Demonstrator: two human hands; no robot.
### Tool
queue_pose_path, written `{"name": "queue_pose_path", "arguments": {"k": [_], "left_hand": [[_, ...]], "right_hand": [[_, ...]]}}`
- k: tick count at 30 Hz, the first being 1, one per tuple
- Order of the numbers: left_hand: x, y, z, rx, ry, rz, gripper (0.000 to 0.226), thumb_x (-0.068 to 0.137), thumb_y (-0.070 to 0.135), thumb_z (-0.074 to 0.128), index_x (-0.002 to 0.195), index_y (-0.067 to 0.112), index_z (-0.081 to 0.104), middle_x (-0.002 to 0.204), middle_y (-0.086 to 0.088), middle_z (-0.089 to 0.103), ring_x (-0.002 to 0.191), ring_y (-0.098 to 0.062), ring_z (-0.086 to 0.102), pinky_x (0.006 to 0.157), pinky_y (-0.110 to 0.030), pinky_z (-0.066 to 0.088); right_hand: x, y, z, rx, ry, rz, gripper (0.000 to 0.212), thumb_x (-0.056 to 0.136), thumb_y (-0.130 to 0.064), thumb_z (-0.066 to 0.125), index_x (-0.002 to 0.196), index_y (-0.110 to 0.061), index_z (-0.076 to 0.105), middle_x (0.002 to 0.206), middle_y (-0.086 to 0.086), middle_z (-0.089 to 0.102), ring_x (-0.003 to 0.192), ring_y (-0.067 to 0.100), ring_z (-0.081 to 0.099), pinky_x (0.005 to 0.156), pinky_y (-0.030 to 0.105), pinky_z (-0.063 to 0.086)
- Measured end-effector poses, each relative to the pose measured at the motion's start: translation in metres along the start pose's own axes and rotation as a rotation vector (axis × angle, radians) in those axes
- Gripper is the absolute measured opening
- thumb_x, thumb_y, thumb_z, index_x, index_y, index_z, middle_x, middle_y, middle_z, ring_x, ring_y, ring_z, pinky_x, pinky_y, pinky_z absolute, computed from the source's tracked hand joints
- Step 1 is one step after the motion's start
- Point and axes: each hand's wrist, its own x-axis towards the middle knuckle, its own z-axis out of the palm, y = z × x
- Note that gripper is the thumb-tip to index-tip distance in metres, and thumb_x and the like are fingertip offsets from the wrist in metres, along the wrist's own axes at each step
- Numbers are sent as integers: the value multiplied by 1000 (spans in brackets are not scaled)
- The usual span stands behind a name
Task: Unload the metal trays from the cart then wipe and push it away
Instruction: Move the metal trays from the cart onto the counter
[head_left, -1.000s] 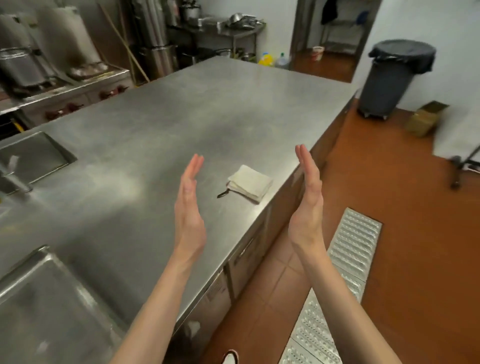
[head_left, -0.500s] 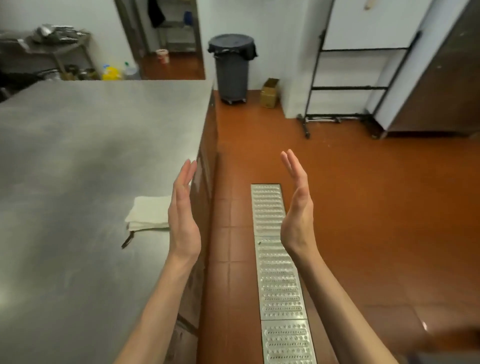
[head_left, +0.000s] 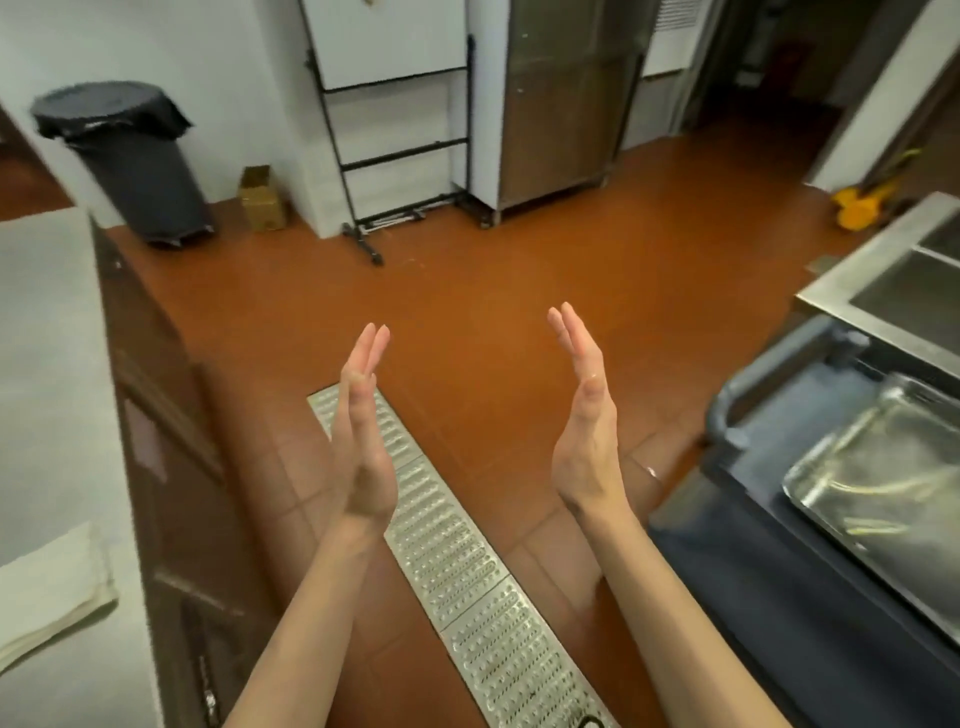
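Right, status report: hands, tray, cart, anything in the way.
Left hand and right hand open, empty, raised over floor. Tray on cart, at right, untouched. Nothing between right hand and cart.

Glossy metal tray, matt plastic cart

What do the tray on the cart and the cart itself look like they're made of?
The tray looks like thin bright metal, likely stainless steel or aluminium: silvery, with streaky reflections and a rolled rim. The cart looks like moulded plastic, dark blue-grey and matte, with thick rounded corners; blur leaves that less certain.
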Motion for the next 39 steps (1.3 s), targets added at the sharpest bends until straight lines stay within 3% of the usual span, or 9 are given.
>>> {"name": "queue_pose_path", "arguments": {"k": [5,19,25,29,33,36,39], "left_hand": [[-5,1,77,-68,-170,-11,56,114,35,16,163,17,34,163,7,47,155,-7,36,132,-45,22],[-59,14,298,-211,-461,-16,55,114,35,17,162,16,37,162,6,49,154,-7,38,131,-44,24],[-77,5,382,-212,-588,-23,54,114,39,18,162,23,37,162,12,48,154,-4,37,128,-32,25],[-89,-5,431,-219,-660,-32,50,116,32,19,162,23,37,162,14,48,153,-4,38,125,-22,27],[-97,-8,471,-235,-725,-31,46,117,27,19,159,30,38,162,13,48,153,-3,38,123,-17,28],[-98,-6,491,-245,-769,-58,47,116,27,19,159,25,37,163,6,46,152,-2,39,121,-12,28],[-94,-9,508,-244,-811,-71,53,112,41,23,159,21,38,163,2,46,151,-3,40,119,-12,29]], "right_hand": [[-9,7,-75,-79,166,36,86,98,-77,9,162,-25,33,163,-9,43,153,2,31,118,6,17],[-44,25,-283,-187,495,115,88,97,-79,14,161,-24,37,165,-15,40,154,-1,29,121,10,19],[-60,42,-363,-230,626,170,85,95,-81,13,161,-32,35,163,-19,40,153,-2,29,119,6,19],[-72,61,-409,-272,714,200,86,95,-82,12,161,-32,35,162,-22,40,152,-5,29,122,21,20],[-75,78,-444,-306,793,230,84,98,-79,12,161,-29,37,163,-19,41,151,-6,30,127,25,21],[-75,87,-461,-315,829,232,91,94,-84,13,161,-27,36,164,-18,40,152,-6,29,126,24,22],[-71,97,-472,-332,856,227,91,95,-82,13,161,-24,36,164,-14,40,152,-3,31,125,16,21]]}}
